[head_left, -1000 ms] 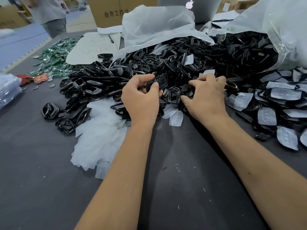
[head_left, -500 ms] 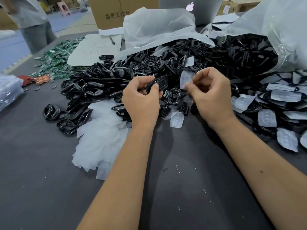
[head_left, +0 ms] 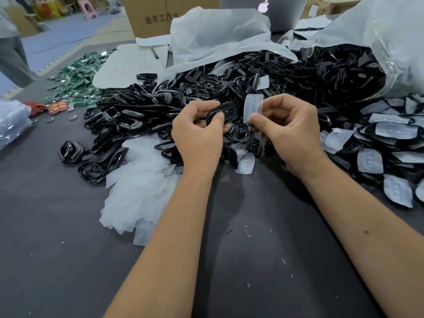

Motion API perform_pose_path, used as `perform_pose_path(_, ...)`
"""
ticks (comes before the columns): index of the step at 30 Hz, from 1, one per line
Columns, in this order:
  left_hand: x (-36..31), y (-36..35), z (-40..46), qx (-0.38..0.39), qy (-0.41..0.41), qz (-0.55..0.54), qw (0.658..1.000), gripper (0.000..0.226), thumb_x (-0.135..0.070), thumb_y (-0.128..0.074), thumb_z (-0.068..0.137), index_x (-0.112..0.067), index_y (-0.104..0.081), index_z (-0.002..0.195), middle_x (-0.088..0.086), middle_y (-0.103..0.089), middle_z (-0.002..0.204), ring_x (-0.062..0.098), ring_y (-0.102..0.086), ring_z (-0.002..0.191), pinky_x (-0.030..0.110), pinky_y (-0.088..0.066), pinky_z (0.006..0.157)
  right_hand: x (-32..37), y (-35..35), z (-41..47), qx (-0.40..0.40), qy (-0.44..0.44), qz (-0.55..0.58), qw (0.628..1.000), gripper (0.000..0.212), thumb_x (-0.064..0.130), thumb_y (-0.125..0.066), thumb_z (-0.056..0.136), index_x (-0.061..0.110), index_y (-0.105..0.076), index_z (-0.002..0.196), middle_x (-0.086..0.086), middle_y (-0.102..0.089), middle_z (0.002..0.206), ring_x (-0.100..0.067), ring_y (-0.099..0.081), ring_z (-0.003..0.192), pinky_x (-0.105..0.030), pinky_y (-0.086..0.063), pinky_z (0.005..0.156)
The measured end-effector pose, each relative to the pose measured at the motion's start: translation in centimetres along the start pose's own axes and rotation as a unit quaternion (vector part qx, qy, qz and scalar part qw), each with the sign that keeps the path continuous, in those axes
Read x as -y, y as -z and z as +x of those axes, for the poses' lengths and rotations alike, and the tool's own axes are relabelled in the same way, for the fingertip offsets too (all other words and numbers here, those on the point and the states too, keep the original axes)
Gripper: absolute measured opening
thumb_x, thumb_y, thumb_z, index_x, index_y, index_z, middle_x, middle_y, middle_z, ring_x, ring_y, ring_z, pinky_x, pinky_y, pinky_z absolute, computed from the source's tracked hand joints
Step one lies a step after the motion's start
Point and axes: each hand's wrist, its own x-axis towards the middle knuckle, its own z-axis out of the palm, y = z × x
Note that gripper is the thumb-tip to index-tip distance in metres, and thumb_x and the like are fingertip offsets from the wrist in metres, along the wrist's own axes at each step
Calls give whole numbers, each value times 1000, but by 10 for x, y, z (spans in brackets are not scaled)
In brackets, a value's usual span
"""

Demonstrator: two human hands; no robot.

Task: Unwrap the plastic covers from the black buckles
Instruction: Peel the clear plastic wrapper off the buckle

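My left hand (head_left: 197, 136) grips a black buckle (head_left: 221, 112) between thumb and fingers, just above the table. Beside it, my right hand (head_left: 289, 131) pinches a clear plastic cover (head_left: 253, 107) that stands upright, apart from the buckle. Behind both hands spreads a large heap of bare black buckles (head_left: 160, 104). To the right lie several buckles still in their whitish covers (head_left: 387, 134). A heap of loose plastic covers (head_left: 140, 180) lies to the left of my left forearm.
A big clear bag (head_left: 378, 37) spills buckles at the back right. Behind stand a cardboard box (head_left: 160, 17), a laptop (head_left: 263, 10) and white plastic sheeting (head_left: 218, 35). Green packets (head_left: 78, 79) lie far left, and a person's leg (head_left: 11, 58) shows beyond the grey table (head_left: 57, 249).
My right hand rose from the pile with a plastic cover pinched in its fingers and drew it up beside the buckle. My left hand kept its hold on the buckle.
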Motion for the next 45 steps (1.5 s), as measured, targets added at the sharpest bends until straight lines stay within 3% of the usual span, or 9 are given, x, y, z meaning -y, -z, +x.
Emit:
perform_pose_path(9, 1, -2, 0, 23, -4, -6, 1000, 23, 8, -71, 86, -15, -75, 86, 11, -73, 91, 34, -75, 74, 22, -58, 62, 11, 0, -1, 33, -99, 194, 976, 20, 7, -60, 101, 5, -66, 82, -24, -74, 92, -24, -71, 73, -26, -47, 53)
perform_pose_path(15, 0, -1, 0, 24, -2, -3, 1000, 23, 8, -71, 86, -15, -74, 86, 10, -73, 92, 32, -76, 74, 22, -58, 62, 16, -1, -2, 39, -120, 251, 960, 19, 6, -61, 101, 6, -65, 83, -12, -76, 82, -23, -74, 74, -23, -46, 52)
perform_pose_path(24, 3, -1, 1, 32, 1, 6, 999, 21, 7, -67, 87, -12, -75, 91, 12, -75, 91, 24, -77, 69, 25, -59, 64, 19, 3, 0, 93, -154, 328, 927, 40, 6, -47, 100, 20, -62, 66, -19, -76, 112, -34, -76, 102, -17, -52, 53)
perform_pose_path(27, 5, -2, 2, 38, 0, 11, 999, 21, 8, -66, 87, -10, -75, 94, 11, -75, 91, 22, -77, 67, 27, -59, 64, 17, 4, 2, 108, -152, 334, 924, 40, 9, -49, 98, 22, -67, 65, -17, -76, 109, -17, -72, 81, -15, -45, 52)
perform_pose_path(31, 6, -2, 2, 42, 5, 4, 999, 21, 8, -67, 88, -9, -76, 95, 15, -74, 94, 28, -77, 71, 25, -59, 65, 9, 3, 5, 90, -152, 354, 919, 8, 9, -72, 90, 12, -65, 86, -14, -69, 101, -11, -56, 70, -14, -43, 55)
perform_pose_path(35, 6, -3, 2, 46, 9, -5, 999, 22, 9, -68, 88, -9, -77, 97, 18, -74, 94, 40, -74, 75, 24, -61, 67, 6, 2, 6, 44, -161, 330, 929, 29, 7, -78, 77, 10, -66, 103, -2, -75, 88, -9, -63, 73, -15, -49, 62)
perform_pose_path(38, 7, -3, 2, 54, 1, -8, 999, 22, 8, -69, 88, -9, -75, 99, 21, -72, 91, 31, -73, 68, 27, -62, 68, 5, 0, 6, 40, -161, 310, 936, 27, 9, -79, 74, 9, -67, 97, 4, -74, 78, -5, -65, 69, -17, -52, 69)
perform_pose_path(42, 9, -3, 3, 51, -8, 1, 999, 21, 7, -71, 87, -12, -77, 94, 23, -72, 94, 49, -68, 75, 27, -62, 67, 5, -1, 5, 47, -155, 291, 943, 13, 13, -80, 76, 14, -70, 83, 1, -71, 77, -10, -64, 71, -17, -46, 58)
perform_pose_path(45, 10, -2, 3, 54, -15, 10, 998, 20, 5, -71, 86, -12, -77, 93, 9, -74, 93, 33, -73, 69, 31, -64, 68, 3, 0, 5, 47, -134, 268, 953, 12, 12, -78, 83, 16, -67, 86, -1, -71, 80, -16, -70, 75, -20, -46, 56)
